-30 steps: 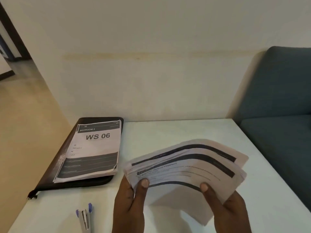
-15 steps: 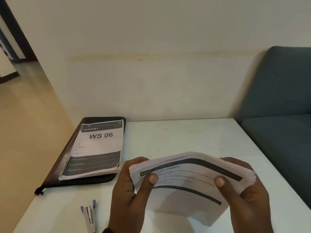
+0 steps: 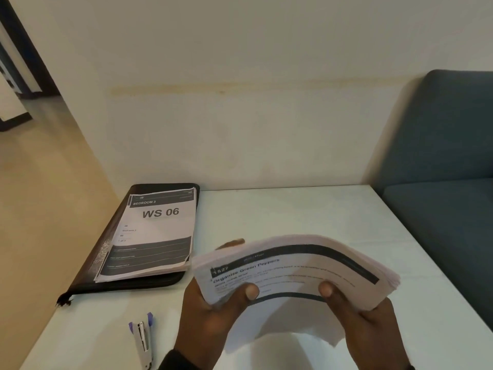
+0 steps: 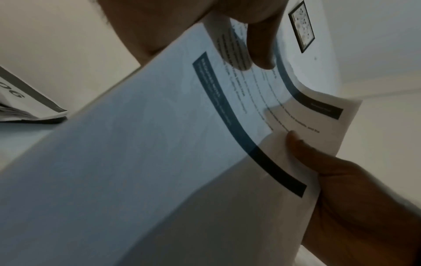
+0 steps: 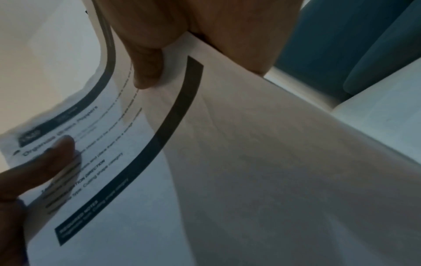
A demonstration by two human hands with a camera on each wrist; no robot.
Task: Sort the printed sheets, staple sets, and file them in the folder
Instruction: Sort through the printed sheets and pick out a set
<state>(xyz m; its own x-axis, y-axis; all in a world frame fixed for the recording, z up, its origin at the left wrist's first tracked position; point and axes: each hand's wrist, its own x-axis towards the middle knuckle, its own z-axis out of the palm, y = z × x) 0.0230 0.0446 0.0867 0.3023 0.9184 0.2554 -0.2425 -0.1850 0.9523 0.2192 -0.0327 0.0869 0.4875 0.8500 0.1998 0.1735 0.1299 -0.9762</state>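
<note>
Holding a thick stack of printed sheets [image 3: 293,268] above the near middle of the white worktop [image 3: 306,209], the person has the left hand [image 3: 213,311] grasping its left end and the right hand [image 3: 365,324] grasping its right end, thumbs pressed on the top page and fingers curled underneath. The top page reads "Organize Green Peppers". The stack bows upward between the two grips, so it looks soft and floppy, fairly heavy as a bundle, with smooth pages that could slide or fan apart; holding both short ends, as now, seems the safest way to keep it together. At the far left lies a dark zip folder [image 3: 88,271], closed as far as can be told, and on top of it rests a second pile of sheets [image 3: 152,236] headed "WS 06". Nothing can be seen inside the folder. A stapler [image 3: 142,340] with purple ends lies on the near left of the worktop, apart from both hands.

From the left wrist, the left thumb pins the printed page near its upper edge, and the right hand holds the far end. A corner of the "WS 06" pile shows at the left.

From the right wrist, the right thumb presses beside a dark band, the left thumb lies on the heading, and a blue sofa [image 5: 341,45] stands beyond.
</note>
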